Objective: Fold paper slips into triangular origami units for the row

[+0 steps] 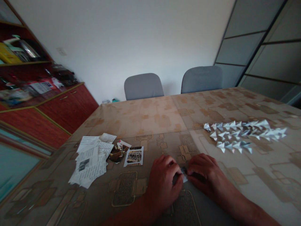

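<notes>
Both hands meet low over the near part of the table, on a small piece of paper (184,178) that shows between the fingertips. My left hand (164,175) pinches its left side, thumb against the curled fingers. From the other side my right hand (205,171) grips it the same way. Most of the paper is hidden by the fingers, so its folds cannot be made out. To the left lies a loose pile of printed paper pieces (91,160), with picture cuttings (134,156) beside it. Rows of folded paper pieces (235,135) with pointed tips stand at the right.
A patterned cloth covers the table (150,122). Two grey chairs (144,86) stand at its far side against a white wall. A red-brown cabinet (68,105) with cluttered shelves is on the left; grey panelled doors (254,34) are on the right.
</notes>
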`<move>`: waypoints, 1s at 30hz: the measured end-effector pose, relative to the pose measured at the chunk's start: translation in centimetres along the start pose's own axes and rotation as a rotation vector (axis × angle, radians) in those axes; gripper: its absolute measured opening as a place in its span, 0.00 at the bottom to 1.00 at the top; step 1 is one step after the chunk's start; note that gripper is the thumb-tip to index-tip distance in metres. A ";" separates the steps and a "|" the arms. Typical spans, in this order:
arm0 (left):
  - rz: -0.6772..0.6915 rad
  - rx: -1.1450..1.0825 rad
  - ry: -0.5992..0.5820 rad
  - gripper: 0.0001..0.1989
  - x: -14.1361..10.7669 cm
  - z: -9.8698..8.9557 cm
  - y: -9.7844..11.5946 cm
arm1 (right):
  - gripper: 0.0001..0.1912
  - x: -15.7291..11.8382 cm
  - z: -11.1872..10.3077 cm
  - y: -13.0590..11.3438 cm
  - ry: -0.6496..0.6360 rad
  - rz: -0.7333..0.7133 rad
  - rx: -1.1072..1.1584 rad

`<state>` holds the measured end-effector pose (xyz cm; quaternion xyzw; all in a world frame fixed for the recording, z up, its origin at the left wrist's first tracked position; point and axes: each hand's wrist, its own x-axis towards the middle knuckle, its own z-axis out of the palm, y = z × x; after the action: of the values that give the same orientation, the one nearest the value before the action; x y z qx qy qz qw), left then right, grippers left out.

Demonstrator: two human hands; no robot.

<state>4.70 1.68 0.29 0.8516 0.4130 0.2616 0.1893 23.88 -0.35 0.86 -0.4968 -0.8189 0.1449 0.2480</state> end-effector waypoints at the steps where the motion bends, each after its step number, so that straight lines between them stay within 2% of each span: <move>1: 0.000 0.008 -0.002 0.03 0.0 0.0 0.0 | 0.06 0.0 0.1 -0.2 0.013 0.005 -0.009; 11: -0.015 0.079 0.021 0.07 0.2 0.6 -0.2 | 0.06 0.0 0.4 -0.7 0.036 0.132 -0.104; 21: -0.030 0.113 0.026 0.07 0.3 0.8 -0.2 | 0.08 0.0 1.2 -0.5 0.081 0.172 -0.221; 26: -0.059 0.123 0.041 0.08 0.5 0.8 -0.1 | 0.07 0.0 1.1 0.3 0.002 0.217 -0.172; 30: -0.055 0.119 0.046 0.07 0.5 0.9 -0.1 | 0.09 0.1 0.4 0.7 0.010 0.236 -0.087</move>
<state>5.49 2.01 -0.32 0.8433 0.4556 0.2507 0.1358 24.17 0.12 0.22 -0.6007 -0.7591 0.1348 0.2115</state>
